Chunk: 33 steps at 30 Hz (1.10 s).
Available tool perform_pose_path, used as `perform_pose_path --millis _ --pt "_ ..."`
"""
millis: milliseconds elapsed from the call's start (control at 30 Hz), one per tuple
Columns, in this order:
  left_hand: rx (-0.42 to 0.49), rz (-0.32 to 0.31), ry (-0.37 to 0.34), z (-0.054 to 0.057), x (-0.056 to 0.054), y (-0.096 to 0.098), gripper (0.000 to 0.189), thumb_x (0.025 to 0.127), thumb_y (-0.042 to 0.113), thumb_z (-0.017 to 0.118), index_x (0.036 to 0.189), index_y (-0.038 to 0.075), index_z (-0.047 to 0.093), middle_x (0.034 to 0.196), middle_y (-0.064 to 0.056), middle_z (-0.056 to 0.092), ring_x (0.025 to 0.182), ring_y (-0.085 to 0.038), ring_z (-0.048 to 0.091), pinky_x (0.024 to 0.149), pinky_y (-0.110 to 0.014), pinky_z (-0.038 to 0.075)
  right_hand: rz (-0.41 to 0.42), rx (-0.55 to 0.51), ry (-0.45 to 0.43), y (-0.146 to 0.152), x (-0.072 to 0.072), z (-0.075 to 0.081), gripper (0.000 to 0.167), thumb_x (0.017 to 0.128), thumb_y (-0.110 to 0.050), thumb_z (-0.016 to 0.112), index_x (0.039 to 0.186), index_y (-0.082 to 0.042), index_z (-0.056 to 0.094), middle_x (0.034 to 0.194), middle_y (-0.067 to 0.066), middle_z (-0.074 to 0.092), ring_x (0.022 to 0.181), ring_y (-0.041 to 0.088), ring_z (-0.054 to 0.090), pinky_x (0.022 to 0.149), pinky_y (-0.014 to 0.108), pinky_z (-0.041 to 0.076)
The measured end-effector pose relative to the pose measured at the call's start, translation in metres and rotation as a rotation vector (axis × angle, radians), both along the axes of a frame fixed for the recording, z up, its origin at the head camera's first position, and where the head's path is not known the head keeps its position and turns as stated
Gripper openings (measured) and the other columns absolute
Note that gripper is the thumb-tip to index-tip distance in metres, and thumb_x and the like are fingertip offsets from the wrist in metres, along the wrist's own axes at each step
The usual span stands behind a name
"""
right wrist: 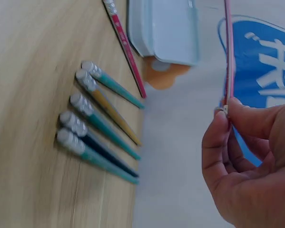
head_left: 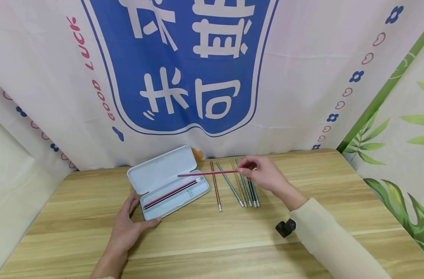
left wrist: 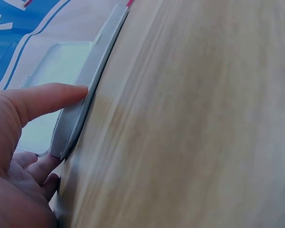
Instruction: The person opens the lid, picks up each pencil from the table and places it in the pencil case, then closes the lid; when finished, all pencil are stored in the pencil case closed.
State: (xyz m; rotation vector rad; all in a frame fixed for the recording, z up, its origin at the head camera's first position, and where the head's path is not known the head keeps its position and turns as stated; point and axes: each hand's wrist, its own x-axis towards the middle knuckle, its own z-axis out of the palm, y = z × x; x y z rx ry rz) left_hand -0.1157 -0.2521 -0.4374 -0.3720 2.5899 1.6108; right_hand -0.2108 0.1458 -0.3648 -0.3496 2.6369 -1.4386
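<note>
A light-blue pencil case [head_left: 177,202] lies open on the table, its lid [head_left: 163,168] tilted back. My left hand [head_left: 126,226] grips its near left corner, thumb on the front wall and fingers around the left end; the left wrist view shows the thumb [left wrist: 61,97] against the side wall. Red and black striped pencil stock [head_left: 171,193] lies inside the case; whether it is one pencil or two I cannot tell. My right hand [head_left: 262,174] pinches a red pencil [right wrist: 229,52] by its eraser end between thumb and fingertips. Its far tip hangs over the case.
Right of the case, a red pencil [head_left: 216,190] lies on the wooden table [head_left: 212,248]. Beside it are several teal, yellow and dark pencils [head_left: 233,186], eraser ends toward me. A printed cloth [head_left: 295,97] hangs behind the table. A small black device [head_left: 285,228] shows by the right sleeve.
</note>
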Motion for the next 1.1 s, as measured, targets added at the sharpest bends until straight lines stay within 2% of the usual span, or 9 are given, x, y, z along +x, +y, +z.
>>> perform_pose_path --millis 100,200,267,400,500,667,900,1100 --pt "-0.006 0.0 0.002 0.0 0.0 0.0 0.136 0.08 0.018 0.096 0.175 0.025 0.0 0.177 -0.016 0.031 0.168 -0.037 0.01 0.136 -0.064 0.005 0.017 0.013 0.011 -0.015 -0.007 -0.001 0.009 0.104 -0.014 0.07 0.107 -0.01 0.079 0.103 0.01 0.075 0.09 0.028 0.066 0.074 0.031 0.054" --pt "-0.001 0.006 -0.005 0.0 0.0 -0.001 0.137 0.08 0.019 0.097 0.175 0.024 -0.001 0.177 -0.015 0.031 0.169 -0.036 0.01 0.136 -0.064 0.005 0.035 0.004 0.001 -0.029 -0.014 -0.002 0.009 0.104 -0.014 0.071 0.106 -0.01 0.079 0.102 0.009 0.074 0.091 0.034 0.069 0.071 0.03 0.054" --pt "0.003 0.008 -0.007 0.0 -0.001 -0.001 0.137 0.08 0.019 0.097 0.175 0.024 -0.002 0.177 -0.014 0.032 0.169 -0.036 0.01 0.136 -0.063 0.005 0.035 -0.004 0.001 -0.039 -0.019 -0.003 0.008 0.103 -0.014 0.072 0.106 -0.01 0.079 0.102 0.01 0.075 0.091 0.034 0.07 0.07 0.029 0.055" --pt "0.003 0.006 -0.006 -0.001 -0.001 0.0 0.137 0.08 0.019 0.097 0.175 0.023 -0.001 0.177 -0.014 0.033 0.169 -0.036 0.011 0.136 -0.063 0.005 0.035 0.013 0.03 -0.056 -0.029 -0.01 0.007 0.102 -0.012 0.073 0.104 -0.009 0.08 0.101 0.008 0.076 0.086 0.022 0.067 0.07 0.026 0.055" --pt "-0.004 0.005 -0.006 -0.002 -0.001 0.0 0.137 0.08 0.019 0.097 0.175 0.025 -0.001 0.177 -0.014 0.033 0.169 -0.036 0.011 0.136 -0.064 0.006 0.03 0.021 0.033 -0.069 -0.034 -0.014 0.007 0.102 -0.012 0.073 0.103 -0.01 0.08 0.099 0.006 0.076 0.084 0.018 0.064 0.071 0.026 0.055" --pt "-0.001 0.004 0.003 -0.001 0.0 0.001 0.136 0.079 0.018 0.097 0.175 0.026 0.001 0.177 -0.015 0.032 0.169 -0.037 0.01 0.136 -0.064 0.006 0.03 0.04 0.042 -0.088 -0.04 -0.022 0.006 0.102 -0.011 0.073 0.1 -0.011 0.079 0.101 0.004 0.075 0.09 0.019 0.063 0.078 0.028 0.054" --pt "0.003 0.011 0.007 -0.001 0.001 0.0 0.136 0.079 0.017 0.097 0.176 0.025 0.002 0.177 -0.014 0.031 0.169 -0.038 0.009 0.135 -0.066 0.004 0.069 0.082 0.137 -0.109 -0.043 -0.031 0.008 0.1 -0.009 0.075 0.097 -0.011 0.082 0.102 0.005 0.076 0.093 0.019 0.065 0.083 0.031 0.056" --pt "0.006 0.017 0.005 0.0 0.002 -0.001 0.136 0.079 0.017 0.097 0.175 0.025 0.001 0.178 -0.015 0.03 0.169 -0.039 0.008 0.135 -0.067 0.003 0.092 0.087 0.132 -0.123 -0.045 -0.034 0.008 0.101 -0.01 0.075 0.098 -0.011 0.082 0.103 0.005 0.076 0.093 0.018 0.065 0.085 0.031 0.057"
